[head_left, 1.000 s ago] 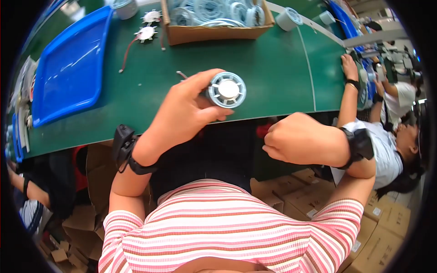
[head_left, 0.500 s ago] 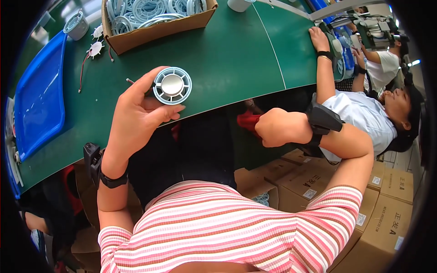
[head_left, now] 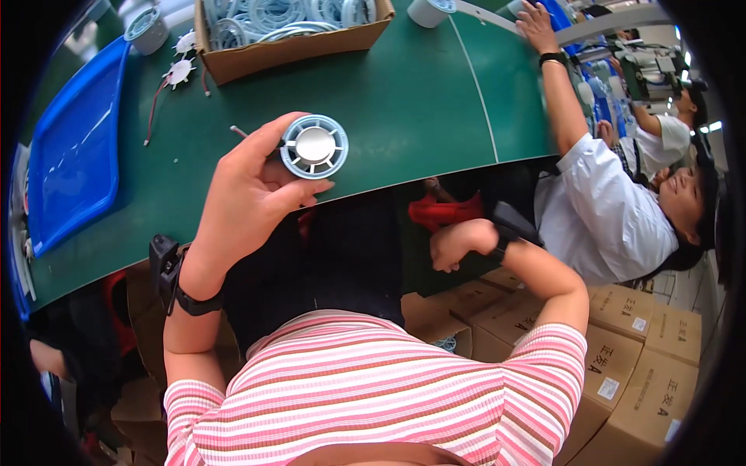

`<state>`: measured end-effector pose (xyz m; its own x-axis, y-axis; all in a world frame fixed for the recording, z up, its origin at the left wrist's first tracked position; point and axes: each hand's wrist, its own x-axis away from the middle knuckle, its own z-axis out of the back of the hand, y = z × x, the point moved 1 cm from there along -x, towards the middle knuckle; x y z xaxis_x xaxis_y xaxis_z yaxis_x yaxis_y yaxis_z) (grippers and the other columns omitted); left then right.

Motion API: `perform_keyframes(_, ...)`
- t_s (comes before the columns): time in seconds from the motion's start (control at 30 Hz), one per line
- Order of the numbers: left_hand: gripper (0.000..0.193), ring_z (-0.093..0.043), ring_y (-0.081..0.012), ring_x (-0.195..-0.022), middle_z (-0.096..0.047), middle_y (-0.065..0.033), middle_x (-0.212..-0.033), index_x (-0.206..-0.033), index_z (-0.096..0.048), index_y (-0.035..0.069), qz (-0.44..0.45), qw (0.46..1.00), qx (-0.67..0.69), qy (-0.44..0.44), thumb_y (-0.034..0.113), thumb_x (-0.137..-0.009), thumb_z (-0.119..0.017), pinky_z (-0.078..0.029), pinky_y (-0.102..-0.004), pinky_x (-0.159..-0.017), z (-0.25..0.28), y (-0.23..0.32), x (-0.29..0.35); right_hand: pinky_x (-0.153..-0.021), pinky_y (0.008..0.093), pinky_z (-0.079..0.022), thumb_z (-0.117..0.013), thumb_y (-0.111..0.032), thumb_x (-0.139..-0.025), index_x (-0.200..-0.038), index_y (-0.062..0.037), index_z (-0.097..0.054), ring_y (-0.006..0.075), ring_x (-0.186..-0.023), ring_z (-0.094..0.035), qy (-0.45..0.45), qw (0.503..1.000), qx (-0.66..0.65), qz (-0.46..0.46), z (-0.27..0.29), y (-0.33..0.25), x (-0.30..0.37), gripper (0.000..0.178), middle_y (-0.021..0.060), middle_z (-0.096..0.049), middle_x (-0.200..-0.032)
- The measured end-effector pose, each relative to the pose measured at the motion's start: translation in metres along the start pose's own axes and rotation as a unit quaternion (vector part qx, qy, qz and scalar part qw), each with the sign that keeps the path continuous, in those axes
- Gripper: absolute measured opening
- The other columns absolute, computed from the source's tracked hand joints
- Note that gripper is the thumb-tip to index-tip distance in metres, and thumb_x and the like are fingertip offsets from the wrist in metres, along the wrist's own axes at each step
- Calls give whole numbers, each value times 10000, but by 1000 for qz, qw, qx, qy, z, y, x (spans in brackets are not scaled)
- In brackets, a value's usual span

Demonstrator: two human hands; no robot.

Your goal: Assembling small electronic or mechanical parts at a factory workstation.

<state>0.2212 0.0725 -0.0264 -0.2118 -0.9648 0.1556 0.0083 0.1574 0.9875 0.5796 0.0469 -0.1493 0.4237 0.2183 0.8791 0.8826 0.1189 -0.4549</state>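
My left hand (head_left: 247, 190) grips a round light-blue fan housing (head_left: 315, 147) by its left side, over the table's near edge. White spokes and a silver disc fill the housing's face. A short wire with a white plug sticks out behind my fingers. My right hand (head_left: 460, 244) is below the table edge, wrist bent and fingers curled; what it holds, if anything, is hidden. Beyond the left hand lie white spoked wheels (head_left: 179, 73) with red-and-black wires. A cardboard box (head_left: 299, 62) of light-blue rings (head_left: 268, 15) stands at the far side.
A blue tray (head_left: 78, 155) lies at the left of the green table (head_left: 404, 101). Light-blue cups (head_left: 146, 31) stand at the far left and far middle. On the right a co-worker's hand (head_left: 536, 27) reaches across. Stacked cartons (head_left: 622, 357) and red cloth-like material (head_left: 444, 211) are below.
My right hand has dropped lower and drawn in, its wrist bending down. The left hand keeps its hold on the housing. The co-worker's arm has reached farther away; the view has shifted slightly.
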Motion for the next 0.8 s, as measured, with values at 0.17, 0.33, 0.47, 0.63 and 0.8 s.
perform_keyframes(0.17, 645, -688, -105, -824, -678, -55, -1114, -1431, -496, 0, -3, 1000, -11, 5, -113, -834, -714, -567, -228, -667, 0, 3, 8, -736, 376, -532, -747, -133, -866, -789, -11, -659, 279, -772, -678, 401, 868, 104, 275, 25, -150, 125, 169, 128, -670, -796)
perform_keyframes(0.33, 669, -682, -102, -899, -629, -62, -1208, -1451, -470, 8, -76, 995, -58, -11, -105, -839, -715, -557, -213, -689, 4, 4, 9, -835, 361, -544, -830, -66, -776, -1021, -25, -687, 319, -961, -661, 733, 513, 176, 410, 51, -200, 109, 286, 173, -658, -1070)
perform_keyframes(0.47, 611, -702, -147, -897, -466, -146, -1414, -1412, -497, 8, -115, 993, -4, -1, -74, -845, -709, -571, -244, -727, 1, 4, 37, -899, 385, -536, -849, -90, -761, -1260, -57, -655, 342, -1082, -624, 739, 522, 182, 385, 48, -221, 73, 537, 178, -586, -1276)
perform_keyframes(0.63, 628, -704, -174, -938, -395, -177, -1495, -1443, -461, 18, -254, 961, -48, 98, -90, -863, -676, -578, -270, -779, -5, 22, 50, -939, 427, -523, -829, -72, -772, -1309, -87, -645, 380, -1136, -602, 744, 553, 184, 327, 56, -210, 114, 568, 174, -580, -1302)
perform_keyframes(0.8, 566, -707, -249, -999, -416, -205, -1494, -1410, -483, 6, -226, 959, -167, 36, -31, -887, -698, -579, -340, -846, -11, 32, 61, -998, 442, -488, -734, -39, -844, -1296, -45, -637, 393, -1185, -581, 860, 449, 179, 164, 57, -142, 147, 463, 199, -571, -1329)
